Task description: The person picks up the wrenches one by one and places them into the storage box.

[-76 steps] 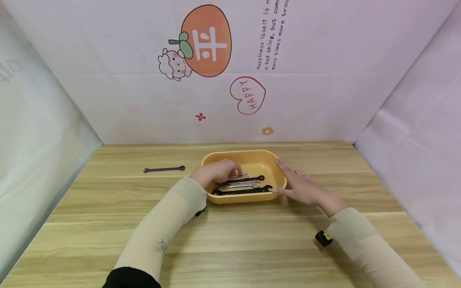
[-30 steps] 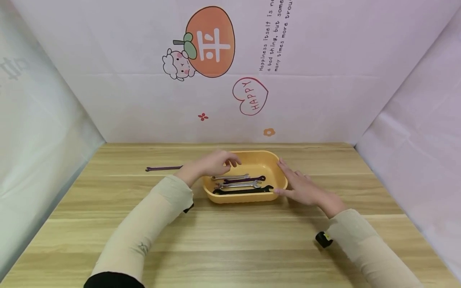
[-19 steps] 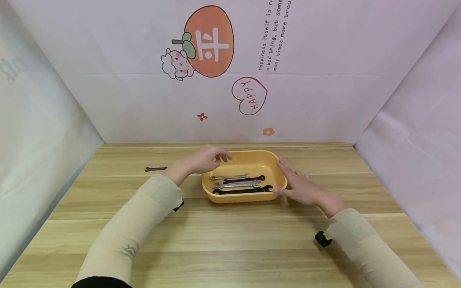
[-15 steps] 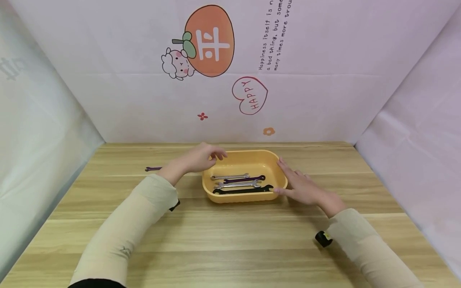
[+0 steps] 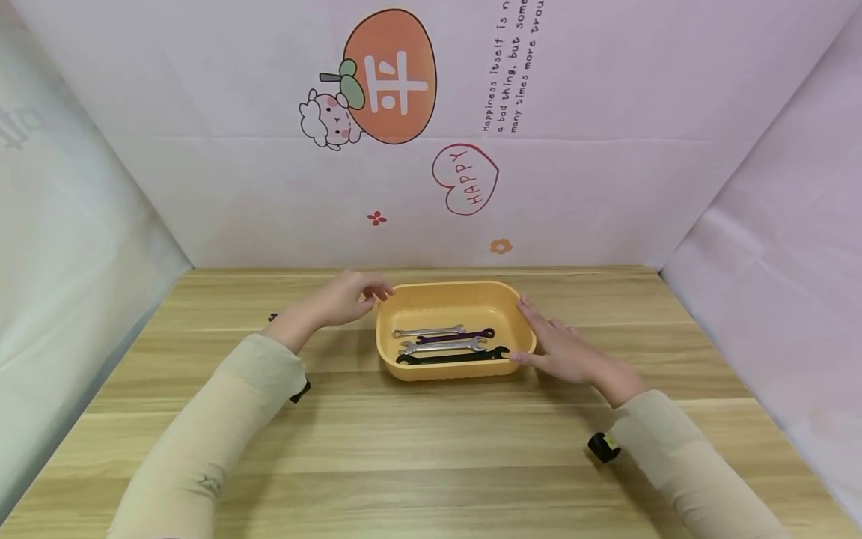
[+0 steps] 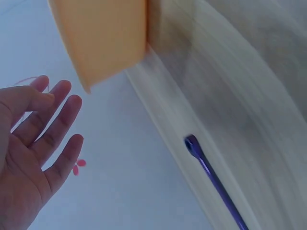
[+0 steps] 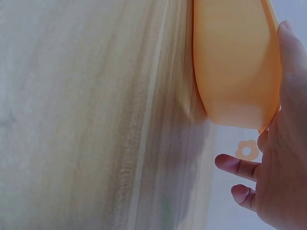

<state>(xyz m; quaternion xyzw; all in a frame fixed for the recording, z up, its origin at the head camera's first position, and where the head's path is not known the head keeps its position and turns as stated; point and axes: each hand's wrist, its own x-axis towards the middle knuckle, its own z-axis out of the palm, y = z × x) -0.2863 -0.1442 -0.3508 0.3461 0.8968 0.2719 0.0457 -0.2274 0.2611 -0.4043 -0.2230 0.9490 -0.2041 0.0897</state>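
Note:
A yellow tray (image 5: 444, 298) stands on the table and holds several wrenches. In it lie a small silver wrench (image 5: 429, 332), a purple wrench (image 5: 461, 337), a larger silver wrench (image 5: 444, 346) and a long black wrench (image 5: 451, 358), roughly side by side. My left hand (image 5: 337, 301) hovers just left of the tray, its fingers loose and holding nothing. Below it another purple wrench (image 6: 216, 182) lies on the table, mostly hidden in the head view by that hand and wrist. My right hand (image 5: 569, 352) rests against the tray's right end, thumb and fingers spread along the rim.
The wooden table (image 5: 431, 457) stretches toward me in front of the tray. A white printed backdrop (image 5: 269, 202) rises behind the table, with white sheets (image 5: 761, 224) at both sides.
My left hand has come up out of the tray, away from the wrenches, and moved left past its rim, covering most of the purple wrench on the table. The right hand stays put.

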